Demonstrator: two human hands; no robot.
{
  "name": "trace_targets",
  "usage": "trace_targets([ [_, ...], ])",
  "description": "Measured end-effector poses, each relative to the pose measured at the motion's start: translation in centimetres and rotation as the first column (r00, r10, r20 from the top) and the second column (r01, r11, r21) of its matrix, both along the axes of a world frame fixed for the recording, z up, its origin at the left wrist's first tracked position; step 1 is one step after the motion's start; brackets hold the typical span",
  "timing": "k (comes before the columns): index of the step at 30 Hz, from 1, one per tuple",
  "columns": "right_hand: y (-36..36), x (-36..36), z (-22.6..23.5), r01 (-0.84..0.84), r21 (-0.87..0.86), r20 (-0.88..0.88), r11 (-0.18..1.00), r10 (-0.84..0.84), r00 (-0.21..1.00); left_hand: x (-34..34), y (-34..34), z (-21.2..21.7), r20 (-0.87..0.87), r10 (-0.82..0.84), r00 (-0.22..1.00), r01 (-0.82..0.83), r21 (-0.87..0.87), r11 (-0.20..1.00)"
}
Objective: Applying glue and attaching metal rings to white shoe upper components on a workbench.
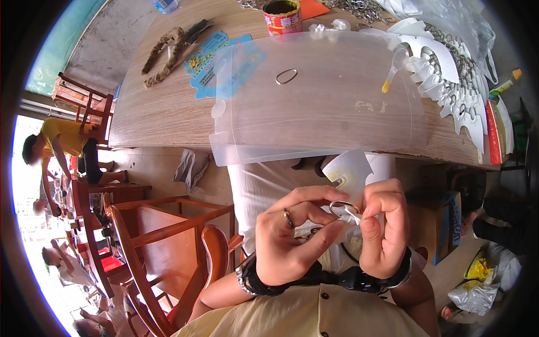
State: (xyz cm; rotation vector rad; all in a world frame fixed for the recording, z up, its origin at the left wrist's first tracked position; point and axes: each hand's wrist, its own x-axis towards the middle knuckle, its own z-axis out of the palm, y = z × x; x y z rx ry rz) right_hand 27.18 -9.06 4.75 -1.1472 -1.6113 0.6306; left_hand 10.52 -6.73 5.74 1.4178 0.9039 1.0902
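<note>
In front of my chest, my left hand (297,238) is closed, its thumb and fingers pinching a silver metal ring (339,203). My right hand (384,230) is closed too, with thumb and forefinger gripping a small folded white strip (353,217) that meets the ring. A white card (349,169) with a yellowish smear shows just beyond my fingertips; whether it joins the strip is hidden. Past it, a translucent plastic sheet (325,118) covers the table's near part, with a loose oval metal ring (287,83) lying on it.
On the wooden table (163,118) are a red can (282,22), a spoon with yellow paste (396,64), a blue printed card (208,84) and a furry loop (163,50). White pieces with rings (449,84) line the right side. Wooden chairs (168,241) and people are left.
</note>
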Motion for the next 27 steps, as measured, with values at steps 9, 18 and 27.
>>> trace_targets([
  [9, 0.7, -0.1, -0.1, 0.052, 0.450, 0.298, 0.892, -0.205, 0.932, 0.3, 0.0, 0.9, -0.207, 0.078, 0.975, -0.035, 0.203, 0.979],
  [18, 0.4, 1.2, 0.5, -0.097, 0.477, 0.496, 0.874, -0.177, 0.850, 0.4, -0.2, 0.7, -0.240, 0.139, 0.961, -0.069, 0.278, 0.958],
  [27, 0.8, 0.6, 0.5, -0.011, 0.253, 0.257, 0.967, -0.056, 0.965, 0.2, -0.1, 0.6, -0.209, 0.070, 0.975, -0.018, 0.242, 0.970],
])
